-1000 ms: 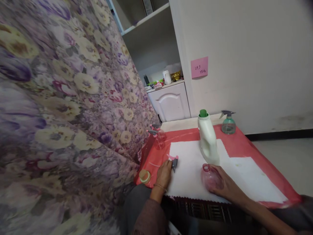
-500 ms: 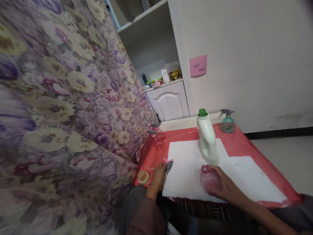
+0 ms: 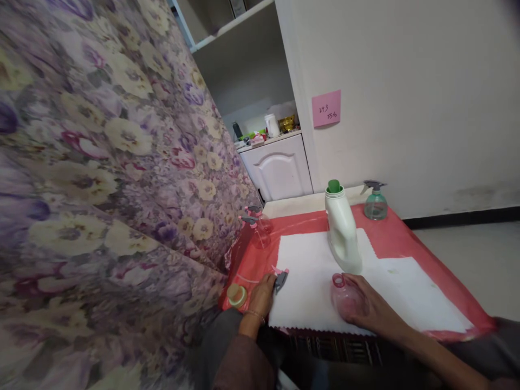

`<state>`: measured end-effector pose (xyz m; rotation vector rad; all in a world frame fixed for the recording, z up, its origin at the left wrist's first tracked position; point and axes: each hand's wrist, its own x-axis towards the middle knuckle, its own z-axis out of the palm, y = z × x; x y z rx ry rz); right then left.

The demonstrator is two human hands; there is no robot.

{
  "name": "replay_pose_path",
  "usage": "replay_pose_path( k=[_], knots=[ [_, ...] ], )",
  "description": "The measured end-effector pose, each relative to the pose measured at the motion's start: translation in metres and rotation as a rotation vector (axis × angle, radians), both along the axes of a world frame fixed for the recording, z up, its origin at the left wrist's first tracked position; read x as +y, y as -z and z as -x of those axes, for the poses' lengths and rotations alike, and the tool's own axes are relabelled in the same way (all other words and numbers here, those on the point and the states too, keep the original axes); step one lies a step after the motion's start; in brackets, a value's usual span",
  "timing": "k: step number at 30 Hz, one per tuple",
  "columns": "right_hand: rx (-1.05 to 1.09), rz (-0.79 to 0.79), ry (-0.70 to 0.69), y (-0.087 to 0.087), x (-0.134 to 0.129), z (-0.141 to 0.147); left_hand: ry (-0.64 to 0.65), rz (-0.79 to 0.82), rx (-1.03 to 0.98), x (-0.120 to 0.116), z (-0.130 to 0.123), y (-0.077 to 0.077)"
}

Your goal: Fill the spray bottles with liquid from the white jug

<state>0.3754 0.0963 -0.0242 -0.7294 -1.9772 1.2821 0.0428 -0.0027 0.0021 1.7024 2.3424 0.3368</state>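
Since the earlier frame, the left hand (image 3: 261, 298) and the spray head (image 3: 280, 280) have shifted leftward and closer to the body, and the view has turned slightly. The left hand's fingers are drawn narrow, holding the gray and pink spray head low at the left edge of the white cloth (image 3: 304, 298); its pale tube (image 3: 247, 278) reaches left over the red cover (image 3: 392, 233). The right hand (image 3: 377, 309) is curved around the right side of the pink bottle (image 3: 345, 300), whose mouth is open and which sits on the cloth near its front edge.

Behind the pink bottle, the jug (image 3: 343, 230) stands upright on the cloth, a green piece (image 3: 333, 186) in its open mouth. Left of the left hand, near the front edge of the cover, is a small round tub (image 3: 236, 295). Two pink spray bottles (image 3: 261, 238) stand close together beyond it, beside the floral curtain (image 3: 130, 135). At the far right, a teal spray bottle (image 3: 375, 208) stands on the cover. A pink note (image 3: 326, 108) is on the wall (image 3: 406, 108); left of it, a white container (image 3: 272, 125) and a gold bowl (image 3: 287, 124) sit above the cupboard door (image 3: 280, 170).
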Motion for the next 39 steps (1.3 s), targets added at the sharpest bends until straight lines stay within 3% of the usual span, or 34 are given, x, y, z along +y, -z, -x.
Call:
replay_pose_path(
  k=[4,13,27,39],
  knots=[
    [-0.008,-0.001,0.011,0.002,0.001,0.0,0.054,-0.066,0.04,0.0,0.005,0.008],
    [0.004,0.018,0.04,0.002,0.001,0.0,0.043,-0.137,0.083,-0.002,0.01,0.022],
    [-0.004,0.021,0.031,0.003,0.003,0.0,0.023,-0.141,0.125,0.002,0.01,0.019],
    [0.033,0.078,0.008,-0.005,0.003,0.008,-0.039,-0.203,0.112,0.004,0.014,0.03]
  ],
)
